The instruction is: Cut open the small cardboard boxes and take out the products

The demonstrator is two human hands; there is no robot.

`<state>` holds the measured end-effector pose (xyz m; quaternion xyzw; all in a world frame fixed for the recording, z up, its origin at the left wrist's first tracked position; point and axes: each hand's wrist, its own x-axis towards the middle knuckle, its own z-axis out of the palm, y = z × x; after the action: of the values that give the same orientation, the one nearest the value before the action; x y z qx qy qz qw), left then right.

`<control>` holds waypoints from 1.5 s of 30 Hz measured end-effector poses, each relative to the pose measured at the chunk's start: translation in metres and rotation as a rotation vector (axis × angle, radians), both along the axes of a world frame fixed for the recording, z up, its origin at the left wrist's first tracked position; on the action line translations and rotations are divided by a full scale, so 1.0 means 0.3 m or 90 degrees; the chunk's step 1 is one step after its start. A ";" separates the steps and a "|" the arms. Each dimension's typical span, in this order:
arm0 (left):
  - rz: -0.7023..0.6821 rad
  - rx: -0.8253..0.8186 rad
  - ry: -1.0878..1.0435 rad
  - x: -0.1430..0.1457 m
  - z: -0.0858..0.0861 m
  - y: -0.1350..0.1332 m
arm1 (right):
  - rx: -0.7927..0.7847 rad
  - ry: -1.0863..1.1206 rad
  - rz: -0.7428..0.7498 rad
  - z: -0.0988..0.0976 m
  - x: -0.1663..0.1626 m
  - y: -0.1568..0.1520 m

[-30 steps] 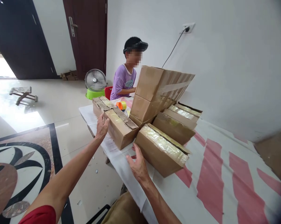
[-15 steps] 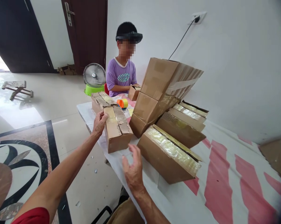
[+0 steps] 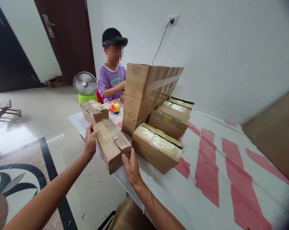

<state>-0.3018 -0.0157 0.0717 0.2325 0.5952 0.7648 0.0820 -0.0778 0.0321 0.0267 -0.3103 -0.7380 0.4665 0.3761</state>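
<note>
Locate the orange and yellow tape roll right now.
Head view, left of centre, at the far end of the table: the tape roll lies between the small strip-topped box and the tall carton stack, in front of the person in purple.

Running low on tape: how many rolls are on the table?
1: an orange-yellow roll between the far box and the stack; others may hide behind boxes.

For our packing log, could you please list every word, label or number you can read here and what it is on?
No text is readable.
The cardboard box between the left hand and right hand shows no print.
The design on the other person's purple shirt is too blurred to read.
</note>
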 end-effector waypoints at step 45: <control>-0.499 -0.196 0.355 0.933 0.047 -0.061 | 0.313 -0.367 -0.325 0.414 1.353 -0.231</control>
<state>-0.0217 -0.0339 0.0857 0.6195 0.5679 0.4887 0.2343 0.3282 -0.0373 0.1507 -0.5008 -0.8013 0.0645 0.3208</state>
